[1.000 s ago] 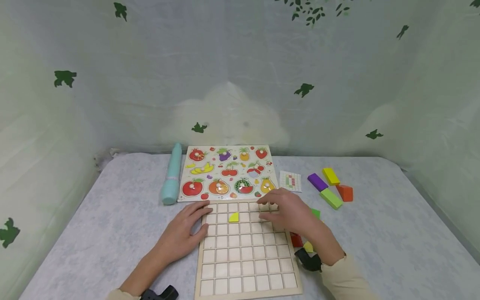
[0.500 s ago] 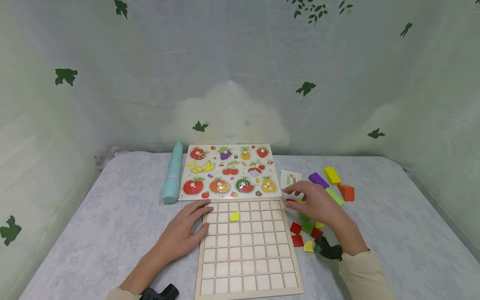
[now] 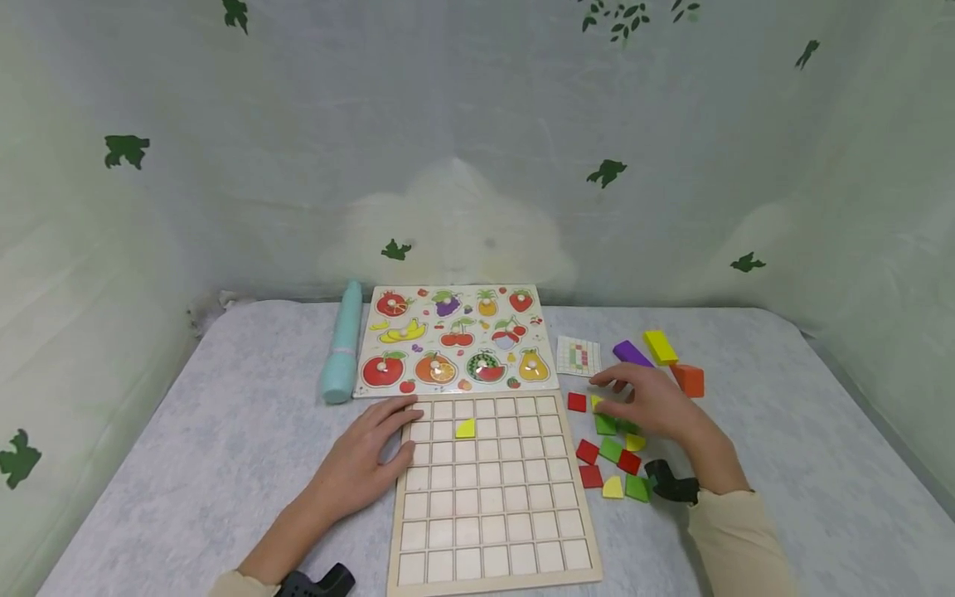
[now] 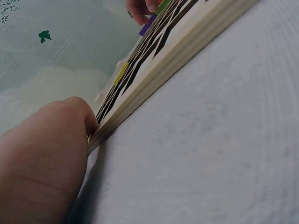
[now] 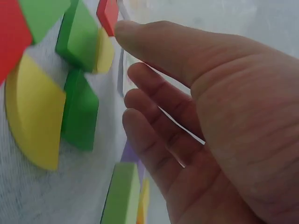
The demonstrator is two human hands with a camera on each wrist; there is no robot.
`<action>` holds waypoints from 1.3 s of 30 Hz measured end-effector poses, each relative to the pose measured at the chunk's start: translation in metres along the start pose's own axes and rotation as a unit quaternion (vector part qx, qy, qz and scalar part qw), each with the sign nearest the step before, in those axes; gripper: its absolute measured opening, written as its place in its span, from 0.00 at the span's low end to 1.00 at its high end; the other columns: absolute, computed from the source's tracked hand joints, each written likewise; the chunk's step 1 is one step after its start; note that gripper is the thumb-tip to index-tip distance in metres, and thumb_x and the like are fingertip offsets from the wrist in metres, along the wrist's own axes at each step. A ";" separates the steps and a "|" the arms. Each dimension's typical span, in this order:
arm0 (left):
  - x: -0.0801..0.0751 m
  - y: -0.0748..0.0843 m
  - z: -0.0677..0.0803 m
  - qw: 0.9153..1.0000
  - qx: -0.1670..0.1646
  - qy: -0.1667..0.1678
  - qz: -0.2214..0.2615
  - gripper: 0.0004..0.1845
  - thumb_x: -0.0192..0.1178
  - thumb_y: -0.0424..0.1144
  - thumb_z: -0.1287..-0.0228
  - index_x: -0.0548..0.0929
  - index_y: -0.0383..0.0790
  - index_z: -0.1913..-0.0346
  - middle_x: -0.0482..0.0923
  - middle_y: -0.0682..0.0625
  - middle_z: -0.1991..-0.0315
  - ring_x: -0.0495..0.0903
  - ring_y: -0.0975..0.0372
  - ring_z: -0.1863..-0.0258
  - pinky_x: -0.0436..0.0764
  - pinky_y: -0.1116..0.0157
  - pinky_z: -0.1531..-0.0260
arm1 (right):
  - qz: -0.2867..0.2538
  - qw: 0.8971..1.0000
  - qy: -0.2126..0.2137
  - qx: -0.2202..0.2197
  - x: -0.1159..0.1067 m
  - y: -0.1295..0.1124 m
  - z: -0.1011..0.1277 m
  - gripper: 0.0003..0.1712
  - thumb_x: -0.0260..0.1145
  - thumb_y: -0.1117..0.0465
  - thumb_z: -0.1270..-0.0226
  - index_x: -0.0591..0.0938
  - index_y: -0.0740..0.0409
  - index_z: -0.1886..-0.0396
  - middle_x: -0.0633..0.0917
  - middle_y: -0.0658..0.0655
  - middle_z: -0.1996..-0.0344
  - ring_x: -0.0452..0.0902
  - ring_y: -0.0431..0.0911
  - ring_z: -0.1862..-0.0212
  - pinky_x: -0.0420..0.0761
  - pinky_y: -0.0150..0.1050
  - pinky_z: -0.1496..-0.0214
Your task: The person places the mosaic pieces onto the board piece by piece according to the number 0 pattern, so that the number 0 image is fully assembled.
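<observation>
The sleeves (image 3: 739, 531) are cream, the wrist devices (image 3: 671, 482) (both) black.

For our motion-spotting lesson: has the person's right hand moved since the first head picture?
Yes, the right hand moved rightward, from over the wooden grid board to beyond its right side.

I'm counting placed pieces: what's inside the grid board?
Only a yellow piece shows in the grid board: second row from the far edge, third column from the left. The left hand covers part of the left edge, hiding what lies beneath.
</observation>
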State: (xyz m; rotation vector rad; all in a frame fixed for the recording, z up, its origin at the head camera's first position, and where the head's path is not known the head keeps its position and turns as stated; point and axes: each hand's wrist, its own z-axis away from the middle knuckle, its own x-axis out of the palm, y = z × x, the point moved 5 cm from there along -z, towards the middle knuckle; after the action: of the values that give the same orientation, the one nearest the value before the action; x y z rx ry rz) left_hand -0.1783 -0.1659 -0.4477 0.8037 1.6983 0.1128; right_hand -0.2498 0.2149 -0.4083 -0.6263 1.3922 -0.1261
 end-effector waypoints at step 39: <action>0.000 0.000 0.000 1.000 -0.006 0.000 0.004 0.23 0.66 0.38 0.33 0.82 0.41 0.36 0.73 0.49 0.29 0.70 0.53 0.28 0.74 0.46 0.32 | -0.024 0.992 -0.015 -0.125 0.055 -0.100 -0.012 0.15 0.75 0.53 0.33 0.88 0.45 0.47 0.85 0.45 0.52 0.77 0.43 0.51 0.82 0.41 0.50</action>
State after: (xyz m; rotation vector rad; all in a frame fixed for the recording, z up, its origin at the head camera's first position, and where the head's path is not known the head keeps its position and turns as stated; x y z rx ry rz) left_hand -0.1784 -0.1652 -0.4478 0.8005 1.6928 0.1281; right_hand -0.2229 0.1030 -0.4092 -0.8659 1.3758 0.0200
